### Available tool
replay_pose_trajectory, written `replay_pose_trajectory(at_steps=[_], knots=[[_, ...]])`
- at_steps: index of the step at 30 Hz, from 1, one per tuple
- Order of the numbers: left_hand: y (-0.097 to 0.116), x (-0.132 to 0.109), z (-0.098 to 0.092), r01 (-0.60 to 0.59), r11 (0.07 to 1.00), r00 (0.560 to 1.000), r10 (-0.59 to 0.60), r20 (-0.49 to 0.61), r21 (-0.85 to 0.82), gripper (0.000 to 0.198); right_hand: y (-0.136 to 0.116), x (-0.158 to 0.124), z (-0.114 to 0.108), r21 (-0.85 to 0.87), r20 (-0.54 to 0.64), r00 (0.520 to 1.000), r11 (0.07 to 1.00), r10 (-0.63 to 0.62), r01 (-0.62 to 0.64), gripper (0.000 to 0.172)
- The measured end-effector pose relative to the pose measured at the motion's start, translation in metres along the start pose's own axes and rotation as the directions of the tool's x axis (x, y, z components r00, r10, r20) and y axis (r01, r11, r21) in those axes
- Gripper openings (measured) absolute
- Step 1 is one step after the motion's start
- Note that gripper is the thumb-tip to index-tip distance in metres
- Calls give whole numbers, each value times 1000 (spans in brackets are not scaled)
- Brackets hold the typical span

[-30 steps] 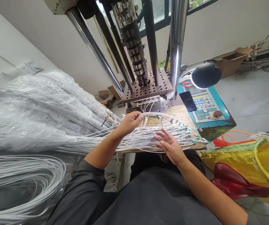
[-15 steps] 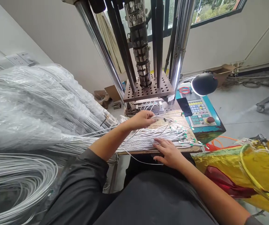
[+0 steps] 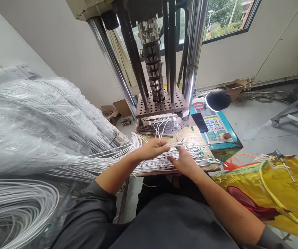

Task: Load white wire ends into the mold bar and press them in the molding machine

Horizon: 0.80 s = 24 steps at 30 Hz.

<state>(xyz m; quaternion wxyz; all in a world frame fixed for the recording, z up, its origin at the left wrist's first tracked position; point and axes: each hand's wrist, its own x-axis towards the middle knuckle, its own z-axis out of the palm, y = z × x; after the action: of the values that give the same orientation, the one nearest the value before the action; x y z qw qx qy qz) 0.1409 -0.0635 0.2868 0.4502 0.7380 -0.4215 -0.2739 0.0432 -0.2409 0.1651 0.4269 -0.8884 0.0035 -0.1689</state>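
Observation:
My left hand [image 3: 156, 148] is closed round a few white cables, whose ends stick out to the right past the fingertips and look blurred. Close by on the right, my right hand [image 3: 185, 162] touches or nearly touches those ends, its thumb spread away from the fingers. Below both hands a thick layer of white cables [image 3: 151, 164] with green-marked ends lies across the wooden board [image 3: 196, 133]. Behind them, several white cables [image 3: 160, 128] run into the fixture [image 3: 173, 123] under the press's perforated plate [image 3: 164, 109].
Plastic-wrapped cable bundles [image 3: 40, 121] fill the left side, with a loose cable coil [image 3: 35, 207] below. A control panel [image 3: 215, 128], a black lamp [image 3: 218, 100] and red-handled scissors [image 3: 198, 105] are at the right. A yellow bag [image 3: 281, 183] stands at the lower right.
My left hand has come down and nearer with the cables. My right hand has moved up from the front edge of the board to their ends. The view has shifted slightly.

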Motion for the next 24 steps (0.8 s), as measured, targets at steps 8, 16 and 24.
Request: replay_pose_trajectory(at_steps=[8, 16, 24], knots=[[-17, 3, 3, -71, 940, 985, 13, -174, -334, 46, 6, 10, -2, -79, -61, 992, 992, -107, 102, 68], [-15, -6, 12, -29, 948, 999, 37, 19, -318, 45, 29, 8, -14, -257, 81, 983, 949, -167, 182, 55], [-31, 15, 21, -55, 976, 996, 39, -81, -208, 45, 20, 20, -7, -414, 284, 896, 799, -342, 436, 43]])
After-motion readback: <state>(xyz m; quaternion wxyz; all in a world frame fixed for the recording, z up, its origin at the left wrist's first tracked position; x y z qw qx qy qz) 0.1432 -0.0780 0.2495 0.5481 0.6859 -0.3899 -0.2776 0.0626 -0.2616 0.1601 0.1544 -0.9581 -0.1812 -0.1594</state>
